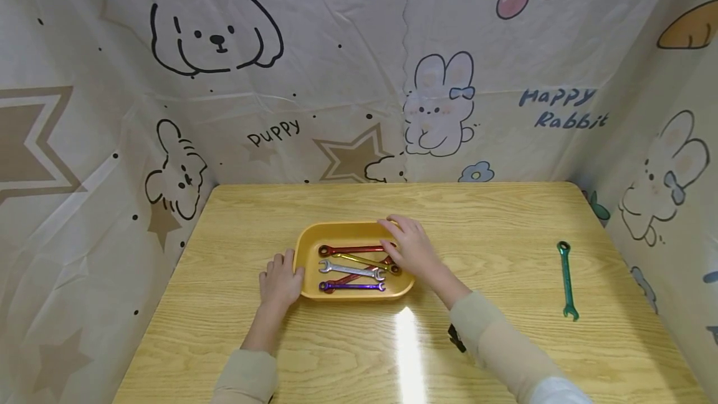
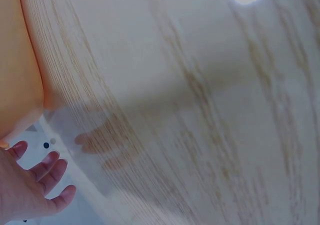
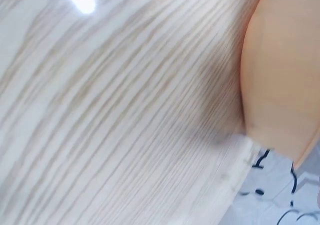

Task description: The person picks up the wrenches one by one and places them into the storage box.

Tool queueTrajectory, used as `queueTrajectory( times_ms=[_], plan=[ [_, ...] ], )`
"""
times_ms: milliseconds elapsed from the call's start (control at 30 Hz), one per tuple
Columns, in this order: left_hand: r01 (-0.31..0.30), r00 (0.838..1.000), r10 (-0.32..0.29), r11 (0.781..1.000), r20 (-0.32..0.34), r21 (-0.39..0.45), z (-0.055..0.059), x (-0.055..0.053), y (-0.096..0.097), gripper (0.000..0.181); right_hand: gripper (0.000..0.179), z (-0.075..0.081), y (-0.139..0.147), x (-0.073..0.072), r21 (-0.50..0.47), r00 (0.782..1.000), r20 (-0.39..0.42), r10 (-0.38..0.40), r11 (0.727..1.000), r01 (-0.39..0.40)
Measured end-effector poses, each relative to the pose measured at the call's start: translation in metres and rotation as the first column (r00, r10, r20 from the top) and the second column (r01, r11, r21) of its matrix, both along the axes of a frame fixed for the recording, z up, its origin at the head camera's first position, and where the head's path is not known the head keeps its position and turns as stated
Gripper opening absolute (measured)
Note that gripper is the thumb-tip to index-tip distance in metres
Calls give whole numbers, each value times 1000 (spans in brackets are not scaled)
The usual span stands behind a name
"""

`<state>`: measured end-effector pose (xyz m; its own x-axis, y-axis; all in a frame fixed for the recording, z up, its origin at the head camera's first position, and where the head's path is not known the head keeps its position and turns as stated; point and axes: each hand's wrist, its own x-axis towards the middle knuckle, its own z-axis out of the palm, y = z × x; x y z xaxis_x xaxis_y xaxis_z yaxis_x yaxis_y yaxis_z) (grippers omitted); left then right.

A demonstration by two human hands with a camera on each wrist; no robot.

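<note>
A yellow plastic tray [image 1: 311, 235] sits on the wooden table and holds several wrenches, among them a silver wrench [image 1: 352, 270], a purple wrench [image 1: 353, 287] and a red wrench [image 1: 353, 249]. Beside the tray's left end is my left hand [image 1: 282, 280], its thumb at the rim. The left wrist view shows its fingers [image 2: 59, 172] loosely spread, with nothing between them. My right hand [image 1: 414, 248] lies over the right rear corner, fingers and thumb apart and reaching over the rim. Its contact with the tray is hard to make out.
Off to the right, a green wrench [image 1: 566, 280] lies alone on the table [image 1: 493, 235]. A small black object [image 1: 457, 338] shows beside my right sleeve. Printed cloth [image 1: 348, 80] stands behind the table and along both sides.
</note>
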<state>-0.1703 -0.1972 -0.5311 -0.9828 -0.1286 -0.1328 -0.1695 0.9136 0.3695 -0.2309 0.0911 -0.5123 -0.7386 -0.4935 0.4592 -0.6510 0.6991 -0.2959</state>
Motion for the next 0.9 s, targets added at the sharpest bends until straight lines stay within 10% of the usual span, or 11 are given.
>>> queueTrajectory(
  times_ms=[900],
  plan=[
    [18,1000,-19,999,-9,-45,1,0,1,45,41,-11,74,-6,-87,973,37,-229,969,231]
  ],
)
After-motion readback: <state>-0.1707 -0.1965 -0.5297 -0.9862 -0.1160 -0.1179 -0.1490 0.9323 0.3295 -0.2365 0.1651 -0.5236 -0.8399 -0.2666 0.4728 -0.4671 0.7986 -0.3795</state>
